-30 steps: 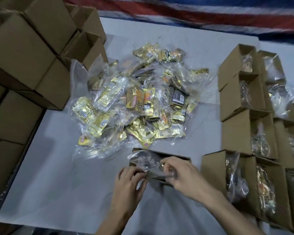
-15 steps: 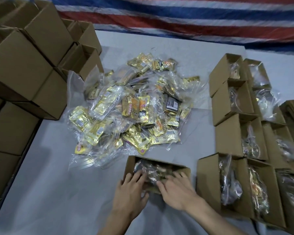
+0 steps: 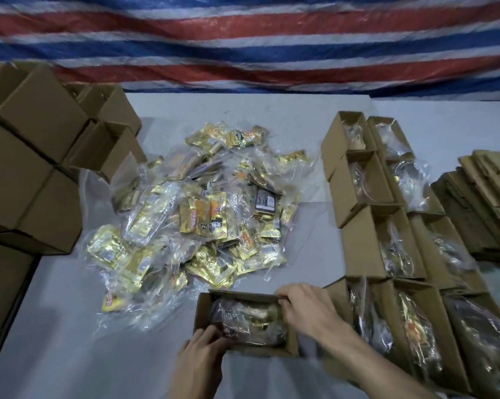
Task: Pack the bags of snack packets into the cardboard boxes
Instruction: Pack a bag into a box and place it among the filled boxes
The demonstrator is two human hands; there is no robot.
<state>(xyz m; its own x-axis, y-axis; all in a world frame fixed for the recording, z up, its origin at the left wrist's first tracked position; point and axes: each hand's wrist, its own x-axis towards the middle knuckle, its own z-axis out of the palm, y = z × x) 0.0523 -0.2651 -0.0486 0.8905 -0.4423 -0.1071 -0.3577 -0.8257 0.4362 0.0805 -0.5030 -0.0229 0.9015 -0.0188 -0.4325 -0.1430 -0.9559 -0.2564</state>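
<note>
A striped red, white and blue tarp (image 3: 243, 44) hangs behind the grey table (image 3: 55, 326). Near the front edge lies an open cardboard box (image 3: 204, 309) with a clear bag of snack packets (image 3: 243, 318) inside. The left hand (image 3: 204, 352) grips the box's near left corner, fingertips hidden inside. The right hand (image 3: 309, 309) curls over the far right rim. The pile of bagged packets (image 3: 202, 214) lies just behind; the filled boxes (image 3: 387, 254) at right are partly cut off and blurred.
</note>
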